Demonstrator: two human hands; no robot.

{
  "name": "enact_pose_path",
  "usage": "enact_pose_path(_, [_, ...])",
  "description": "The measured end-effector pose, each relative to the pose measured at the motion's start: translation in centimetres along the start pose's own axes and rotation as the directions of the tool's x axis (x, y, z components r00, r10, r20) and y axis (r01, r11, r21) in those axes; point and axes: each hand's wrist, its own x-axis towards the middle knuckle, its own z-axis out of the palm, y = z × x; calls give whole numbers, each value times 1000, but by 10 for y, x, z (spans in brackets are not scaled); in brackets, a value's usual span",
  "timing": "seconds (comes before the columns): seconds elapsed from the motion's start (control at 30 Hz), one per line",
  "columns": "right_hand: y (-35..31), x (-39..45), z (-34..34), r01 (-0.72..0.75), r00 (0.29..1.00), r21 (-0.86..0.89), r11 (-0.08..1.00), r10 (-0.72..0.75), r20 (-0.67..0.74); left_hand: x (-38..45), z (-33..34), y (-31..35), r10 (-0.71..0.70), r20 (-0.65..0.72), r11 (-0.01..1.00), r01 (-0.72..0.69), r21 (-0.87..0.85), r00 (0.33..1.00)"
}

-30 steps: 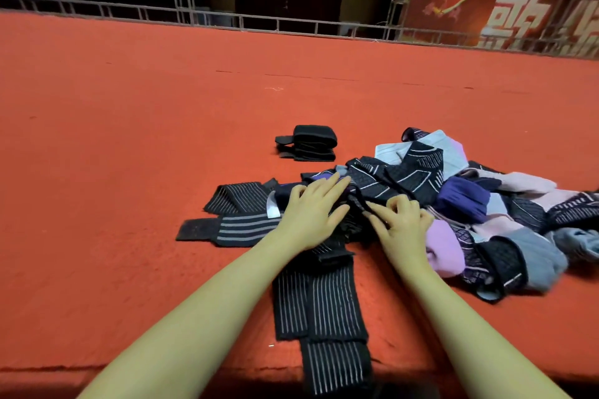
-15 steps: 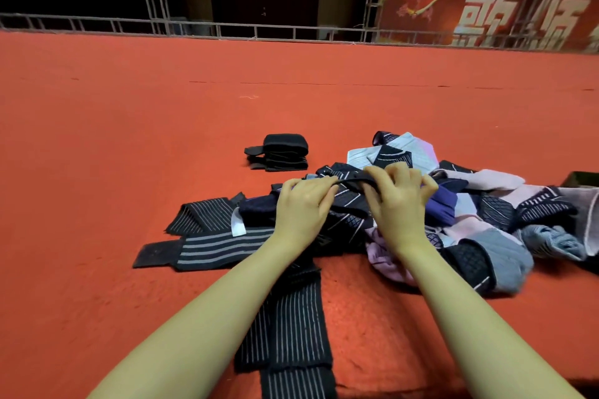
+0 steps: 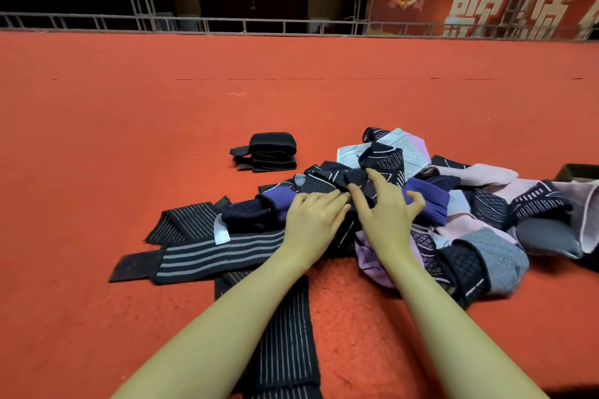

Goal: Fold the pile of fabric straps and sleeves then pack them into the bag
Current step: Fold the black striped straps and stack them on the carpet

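Here the work sits at the very start of the sorting-and-folding step: one rolled black fabric strap (image 3: 271, 152) already lies finished on the red carpeted floor (image 3: 129, 139), at about eleven o'clock from the hands and well apart from them, while the mixed heap of black, purple, pink and grey fabric straps and sleeves (image 3: 421, 204) is still loose.

Both hands lie on top of the heap's near-left part. The left hand (image 3: 312, 220) rests flat with fingers straight, pressing a dark quilted sleeve (image 3: 319, 183). The right hand (image 3: 385, 207) has fingers spread and slightly bent, touching dark cloth; it does not plainly grip anything.

The next move, as I judge it, calls for picking one piece free of the tangle, pulling it clear toward six o'clock and laying it flat before folding.

Three long black straps with pale stripes lie partly spread. One striped strap (image 3: 207, 253) has its long axis running from nine o'clock toward three, its plain black end pointing to nine. A second striped strap (image 3: 282, 343) runs from twelve to six, under the left forearm. A third shorter striped strap (image 3: 188, 223) points toward ten o'clock.

A dark corner of what may be the bag (image 3: 580, 172) shows at three o'clock, at the frame edge; I cannot tell for certain.
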Motion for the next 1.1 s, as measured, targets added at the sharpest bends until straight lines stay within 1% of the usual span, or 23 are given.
enact_pose_path(0.1, [3,-6,4,-127,986,45,991,121,118,-11,3,-4,4,131,999,0,-34,991])
enact_pose_path(0.17, [3,-10,6,-163,967,-50,985,170,192,-16,3,-10,46,214,998,-38,-46,976])
enact_pose_path(0.23, [2,-15,8,-159,953,-147,976,191,236,-20,-4,-12,54,313,996,-31,-78,948])
enact_pose_path(0.3, [1,-20,10,-137,965,-146,980,165,202,-23,-15,-14,-10,418,996,47,-79,908])
enact_pose_path(0.37, [1,-21,11,-130,986,-75,989,137,96,-29,-25,-20,-67,432,991,111,-78,900])
enact_pose_path(0.4, [1,-19,10,-145,989,-34,989,145,20,-32,-30,-24,-79,435,989,125,-78,897])
enact_pose_path(0.47, [-1,-7,6,-185,977,32,982,188,-100,-36,-38,-31,-83,489,989,131,-65,868])
enact_pose_path(0.53, [-6,6,-1,-210,963,91,974,222,-152,-37,-41,-33,-66,557,992,113,-50,828])
enact_pose_path(0.6, [-14,15,-6,-218,955,155,964,244,-170,-36,-39,-29,-54,621,994,102,-42,782])
enact_pose_path(0.63, [-17,18,-7,-210,950,181,961,244,-193,-35,-38,-25,-57,635,993,107,-41,770])
enact_pose_path(0.67, [-18,21,-9,-198,945,203,959,242,-219,-34,-35,-21,-63,633,993,111,-35,771])
enact_pose_path(0.77, [-10,33,-17,-209,927,258,943,275,-256,-22,-29,-8,-91,582,993,120,-11,808])
enact_pose_path(0.83, [2,40,-24,-215,916,258,942,286,-280,-11,-23,1,-73,569,995,96,-12,819])
enact_pose_path(0.9, [14,45,-31,-222,915,244,944,288,-282,-1,-13,13,-41,580,997,71,-28,814])
enact_pose_path(0.97, [22,45,-34,-206,923,232,951,267,-277,1,0,25,-39,630,995,86,-43,776])
enact_pose_path(1.07, [21,34,-32,-115,956,214,970,167,-240,-5,14,34,-81,731,995,93,24,678])
enact_pose_path(1.1, [20,28,-30,-92,966,208,974,139,-220,-5,14,35,-88,748,996,83,45,658])
